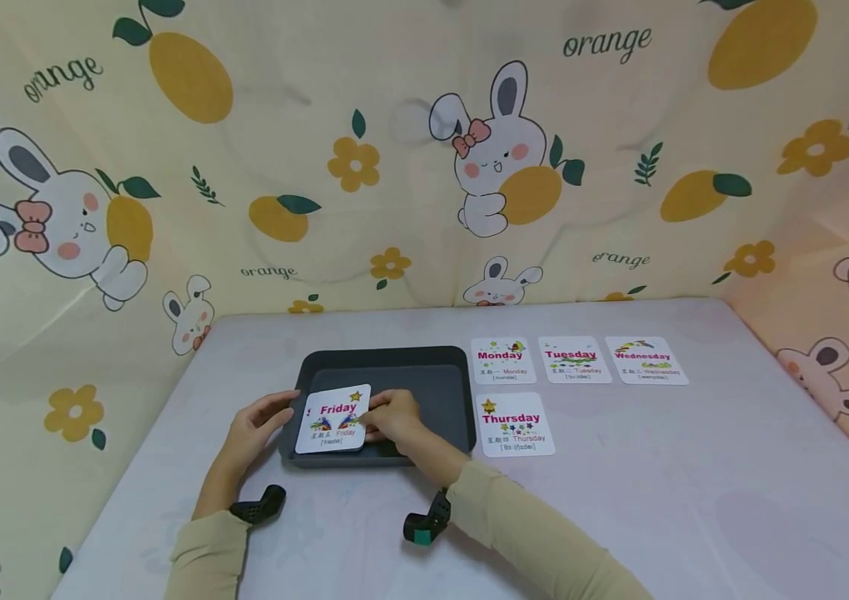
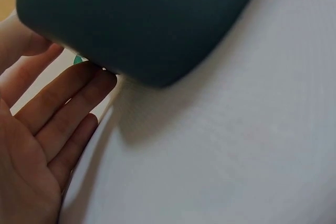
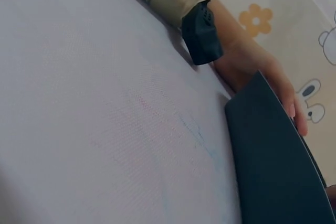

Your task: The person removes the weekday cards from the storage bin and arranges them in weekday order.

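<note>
A white "Friday" card point(image 1: 334, 419) is tilted up over the left part of a dark grey tray point(image 1: 431, 358). My right hand point(image 1: 394, 417) pinches its right edge between thumb and fingers. My left hand point(image 1: 252, 429) is at the tray's left side with fingers extended. In the left wrist view, its fingers point(image 2: 68, 108) reach to the outer wall of the tray point(image 2: 131, 30). The right wrist view shows the left hand point(image 3: 252, 64) beyond the tray wall point(image 3: 273, 156); the right hand is mostly out of that view.
Right of the tray lie a "Monday" card point(image 1: 502, 371), a "Tuesday" card point(image 1: 574, 372) and a "Wednesday" card point(image 1: 645, 371) in a row. Below Monday lies a "Thursday" card point(image 1: 516, 437). A patterned cloth point(image 1: 394, 83) hangs behind the white table point(image 1: 694, 500).
</note>
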A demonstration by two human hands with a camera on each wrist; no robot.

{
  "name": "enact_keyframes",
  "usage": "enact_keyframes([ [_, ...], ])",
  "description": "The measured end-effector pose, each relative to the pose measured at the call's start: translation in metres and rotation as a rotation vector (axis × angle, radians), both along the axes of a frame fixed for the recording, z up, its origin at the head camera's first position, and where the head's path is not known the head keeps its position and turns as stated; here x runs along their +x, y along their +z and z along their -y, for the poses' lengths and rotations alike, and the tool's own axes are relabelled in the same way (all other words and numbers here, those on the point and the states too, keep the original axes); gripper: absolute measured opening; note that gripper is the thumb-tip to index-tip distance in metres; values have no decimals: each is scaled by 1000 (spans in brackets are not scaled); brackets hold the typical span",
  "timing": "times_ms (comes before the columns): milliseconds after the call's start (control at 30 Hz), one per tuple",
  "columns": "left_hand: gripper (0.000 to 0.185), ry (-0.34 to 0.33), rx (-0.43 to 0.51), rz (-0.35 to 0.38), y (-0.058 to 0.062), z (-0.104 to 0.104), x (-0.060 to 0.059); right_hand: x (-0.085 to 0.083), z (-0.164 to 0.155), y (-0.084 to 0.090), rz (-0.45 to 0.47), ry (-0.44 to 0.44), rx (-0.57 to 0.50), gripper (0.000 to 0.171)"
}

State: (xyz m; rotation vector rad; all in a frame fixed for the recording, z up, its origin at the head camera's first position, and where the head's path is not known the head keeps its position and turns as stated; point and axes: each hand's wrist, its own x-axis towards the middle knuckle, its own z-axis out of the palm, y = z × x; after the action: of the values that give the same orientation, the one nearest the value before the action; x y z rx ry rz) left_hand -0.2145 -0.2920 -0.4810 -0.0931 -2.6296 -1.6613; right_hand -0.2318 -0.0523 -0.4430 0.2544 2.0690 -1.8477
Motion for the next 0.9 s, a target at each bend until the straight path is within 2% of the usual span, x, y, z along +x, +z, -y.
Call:
enact_keyframes([
  [600,40,8,-2,-1,3,-1,-1,1,-11,4,57,29,-65,28],
  [900,41,14,-27,-1,1,-1,0,4,-22,5,35,43,-102,29],
])
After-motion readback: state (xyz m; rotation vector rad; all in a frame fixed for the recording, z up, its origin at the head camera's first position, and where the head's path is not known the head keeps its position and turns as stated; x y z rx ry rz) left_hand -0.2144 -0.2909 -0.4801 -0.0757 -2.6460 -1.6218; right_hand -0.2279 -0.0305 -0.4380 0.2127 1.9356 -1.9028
